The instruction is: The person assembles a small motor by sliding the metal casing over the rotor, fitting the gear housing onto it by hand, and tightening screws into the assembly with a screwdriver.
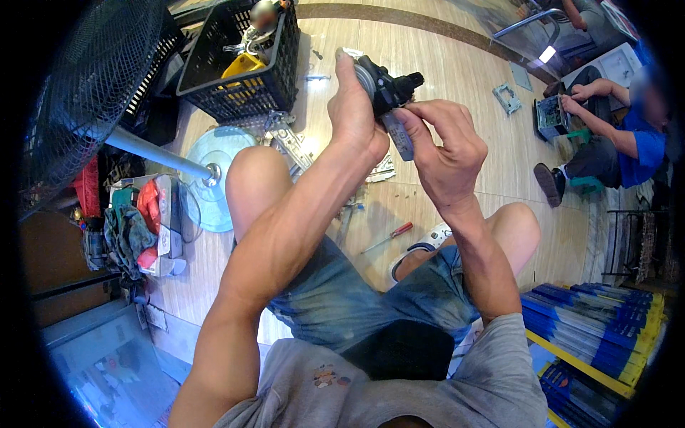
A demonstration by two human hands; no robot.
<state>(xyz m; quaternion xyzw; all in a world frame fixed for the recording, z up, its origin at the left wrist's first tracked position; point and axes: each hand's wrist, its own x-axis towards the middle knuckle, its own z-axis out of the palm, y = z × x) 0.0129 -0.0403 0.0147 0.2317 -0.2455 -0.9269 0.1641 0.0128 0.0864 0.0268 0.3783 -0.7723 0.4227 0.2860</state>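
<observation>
My left hand [351, 107] is wrapped round a black motor-like part [391, 87] with a round silvery side. It is held up above the floor, ahead of my knees. With thumb and fingers pressed together, my right hand [449, 148] pinches at its lower edge, by a flat grey plate [402, 137] that hangs down there. Whether the plate is fixed to the black part I cannot tell. Below on the floor, between my legs, lies a screwdriver [401, 230] with a red handle. Metal bracket pieces [289, 139] are partly hidden behind my left forearm.
A black plastic crate [214, 100] with a yellow item [242, 65] stands far left. Near it are a fan's round blue base [225, 153] and pole. A person in blue [621, 135] works at a metal box at right. Blue-and-yellow packages [606, 321] fill the lower right.
</observation>
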